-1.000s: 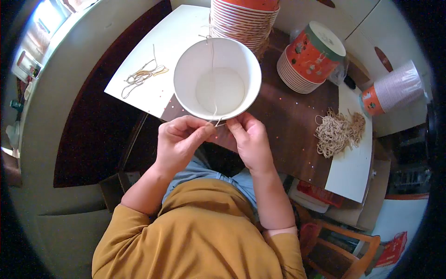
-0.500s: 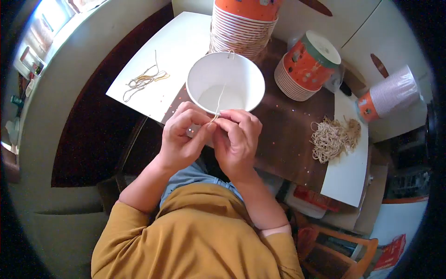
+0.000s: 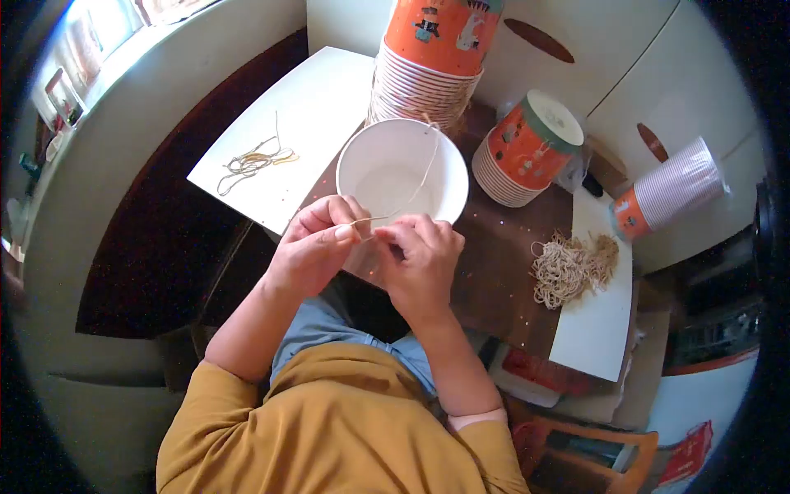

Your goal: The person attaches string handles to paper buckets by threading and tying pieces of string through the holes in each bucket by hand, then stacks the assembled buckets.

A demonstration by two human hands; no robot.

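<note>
A white round tub (image 3: 401, 160) stands open towards me at the near edge of the brown tabletop. A thin pale cord (image 3: 430, 160) runs from a hole in its far right rim down to my hands. My left hand (image 3: 318, 243) pinches the cord between thumb and forefinger in front of the tub. Close by on the right, my right hand (image 3: 418, 257) has its thumb and fingers pressed together on the cord. A small loop of cord shows between the fingertips of both hands, which are slightly apart.
A tall stack of orange-patterned tubs (image 3: 429, 82) rises behind. Further right are a shorter stack (image 3: 527, 152) and a wrapped stack lying tilted (image 3: 671, 191). A cord pile (image 3: 568, 272) lies at the right, loose strings (image 3: 251, 165) at the left. An orange chair (image 3: 605, 436) stands lower right.
My hands have moved slightly apart, and the cord between them is now spread into a loop. The view has shifted, so the tub and stacks appear lower.
</note>
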